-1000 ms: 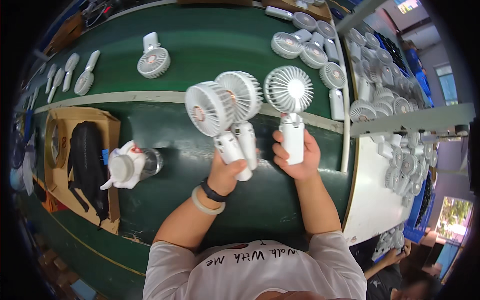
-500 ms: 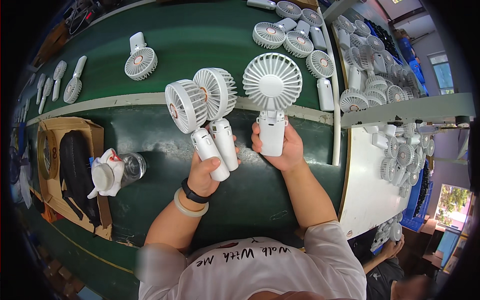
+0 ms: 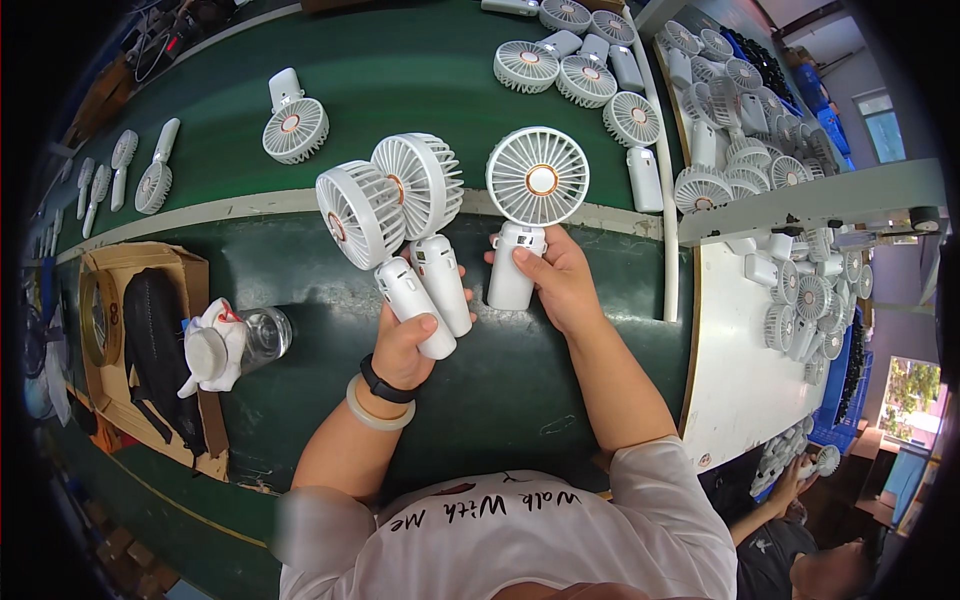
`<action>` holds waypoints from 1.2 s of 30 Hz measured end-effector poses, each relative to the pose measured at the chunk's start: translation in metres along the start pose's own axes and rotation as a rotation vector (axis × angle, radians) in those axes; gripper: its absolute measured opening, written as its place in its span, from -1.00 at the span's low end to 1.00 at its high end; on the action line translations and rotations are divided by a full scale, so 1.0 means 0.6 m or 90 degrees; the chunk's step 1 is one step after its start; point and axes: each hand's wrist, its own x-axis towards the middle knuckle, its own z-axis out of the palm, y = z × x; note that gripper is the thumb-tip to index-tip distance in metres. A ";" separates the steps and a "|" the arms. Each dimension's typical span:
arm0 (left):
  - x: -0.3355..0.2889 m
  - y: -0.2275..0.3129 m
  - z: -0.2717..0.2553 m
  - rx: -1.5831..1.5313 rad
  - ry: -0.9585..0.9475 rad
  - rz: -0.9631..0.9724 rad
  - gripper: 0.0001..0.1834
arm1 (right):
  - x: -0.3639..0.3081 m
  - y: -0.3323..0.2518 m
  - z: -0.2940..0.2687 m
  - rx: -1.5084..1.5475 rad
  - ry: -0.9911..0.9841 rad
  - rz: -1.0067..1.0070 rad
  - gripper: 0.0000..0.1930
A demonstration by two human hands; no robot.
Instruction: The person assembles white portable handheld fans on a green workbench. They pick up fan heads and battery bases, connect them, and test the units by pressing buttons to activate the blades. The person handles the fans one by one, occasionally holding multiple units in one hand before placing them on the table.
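Two fans [image 3: 398, 278] gripped in left hand [image 3: 400, 355], mid-frame; right hand [image 3: 565, 285] pinches third fan [image 3: 540, 182] by handle [image 3: 510, 285]. Black script [image 3: 489, 505] on shirt [image 3: 500, 550], bottom center.

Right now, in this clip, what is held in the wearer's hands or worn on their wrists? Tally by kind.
Fans: 3 (left hand 2, right hand 1)
Black band: 1
Pale bangle: 1
Total: 5
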 end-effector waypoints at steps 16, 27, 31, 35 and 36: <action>-0.007 -0.002 0.000 0.037 -0.021 -0.031 -0.12 | 0.004 0.011 -0.012 -0.003 -0.009 0.008 -0.65; -0.005 0.000 -0.001 0.060 -0.041 -0.045 -0.13 | -0.003 0.011 -0.020 0.015 -0.020 -0.022 -0.65; -0.003 -0.002 0.006 0.021 -0.063 -0.056 -0.09 | -0.003 0.008 -0.010 0.012 0.026 -0.006 -0.67; -0.009 0.002 0.010 -0.058 -0.097 -0.112 -0.11 | -0.017 0.011 0.005 -0.339 -0.101 -0.231 -0.58; -0.010 0.005 0.011 -0.126 -0.119 -0.126 -0.16 | -0.024 0.005 0.015 -0.413 -0.116 -0.274 -0.47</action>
